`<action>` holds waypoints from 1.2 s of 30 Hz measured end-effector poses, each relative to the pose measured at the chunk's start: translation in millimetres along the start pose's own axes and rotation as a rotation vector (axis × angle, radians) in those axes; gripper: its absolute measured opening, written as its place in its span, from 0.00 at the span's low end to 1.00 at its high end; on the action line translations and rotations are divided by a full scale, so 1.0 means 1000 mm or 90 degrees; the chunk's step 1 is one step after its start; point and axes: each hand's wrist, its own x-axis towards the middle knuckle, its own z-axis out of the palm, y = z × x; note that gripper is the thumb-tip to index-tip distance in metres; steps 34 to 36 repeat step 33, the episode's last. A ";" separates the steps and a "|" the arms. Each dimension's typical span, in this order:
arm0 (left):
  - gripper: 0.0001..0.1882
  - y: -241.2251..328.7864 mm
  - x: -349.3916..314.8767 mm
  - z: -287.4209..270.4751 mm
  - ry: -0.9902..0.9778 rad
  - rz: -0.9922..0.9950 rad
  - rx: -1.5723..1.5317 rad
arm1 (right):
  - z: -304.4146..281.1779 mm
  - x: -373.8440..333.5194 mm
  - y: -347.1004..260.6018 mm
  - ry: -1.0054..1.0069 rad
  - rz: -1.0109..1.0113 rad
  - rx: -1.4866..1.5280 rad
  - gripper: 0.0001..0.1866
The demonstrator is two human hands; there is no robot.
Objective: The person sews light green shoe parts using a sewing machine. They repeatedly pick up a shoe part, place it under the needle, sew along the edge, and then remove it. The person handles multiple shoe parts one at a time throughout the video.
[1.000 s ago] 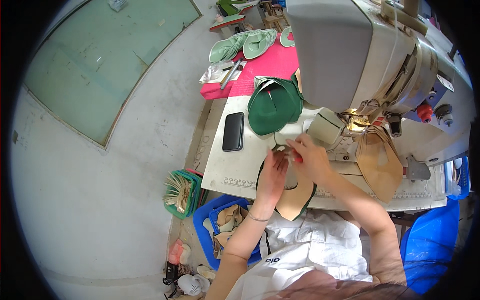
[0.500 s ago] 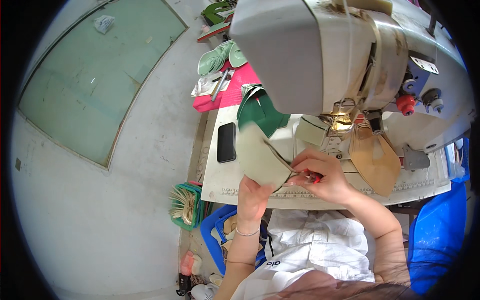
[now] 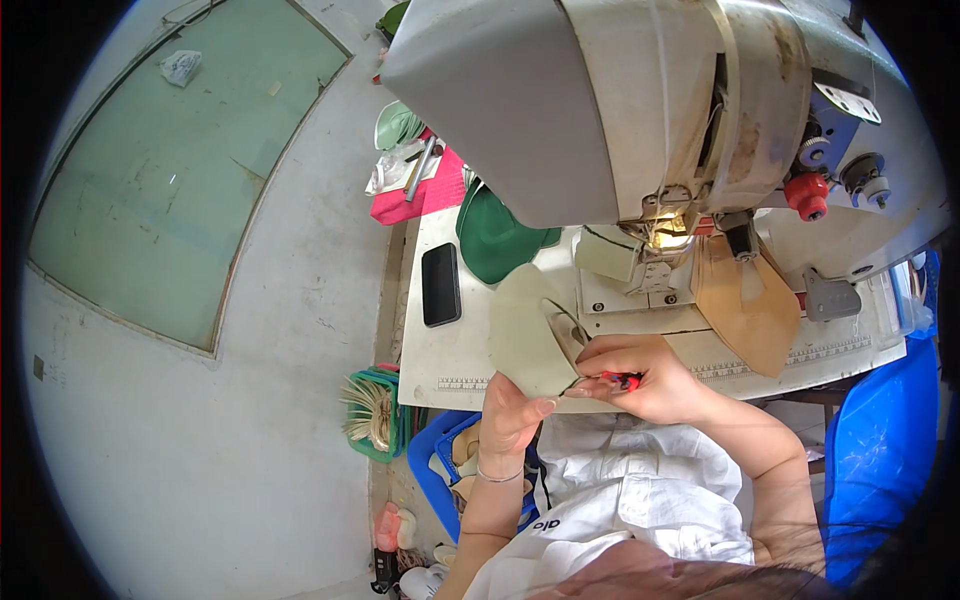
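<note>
My left hand [image 3: 512, 415] grips the lower edge of a pale green shoe upper piece [image 3: 528, 335], thumb across it. The piece is curved, with a dark-edged opening on its right side. At its lower right corner my right hand [image 3: 648, 378] is closed round a small red-handled tool [image 3: 622, 381]; its working end is hidden by the fingers and the piece, so I cannot tell its kind. Both hands are over the front edge of the sewing machine table [image 3: 500, 391]. Beyond them, another pale green piece [image 3: 606, 255] lies beside the needle area of the sewing machine [image 3: 690, 110].
A black phone [image 3: 440, 285] and dark green pieces [image 3: 500, 240] lie at the table's left. Tan pieces [image 3: 740, 310] lie right of the needle. Below left stand a blue basket [image 3: 430, 465] and a green basket [image 3: 375, 445] of pale strips. A blue plastic sheet or bin [image 3: 880, 450] is at right.
The view has shifted slightly, so the machine looks nearer and further left. The pale green piece has tilted more upright and its opening shows wider. Both hands keep their hold, slightly lower in view.
</note>
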 end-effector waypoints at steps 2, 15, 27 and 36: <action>0.29 -0.001 0.000 -0.001 0.007 -0.004 0.020 | -0.006 0.001 0.000 -0.028 0.102 -0.024 0.08; 0.32 -0.008 -0.003 -0.008 0.010 -0.018 0.084 | -0.005 -0.010 0.008 0.009 0.026 -0.052 0.07; 0.12 -0.017 0.021 0.028 0.206 0.136 0.238 | -0.020 -0.036 0.017 0.025 -0.025 -0.053 0.05; 0.14 -0.040 0.046 0.043 0.175 0.140 0.217 | -0.044 -0.046 0.015 0.063 0.163 -0.081 0.06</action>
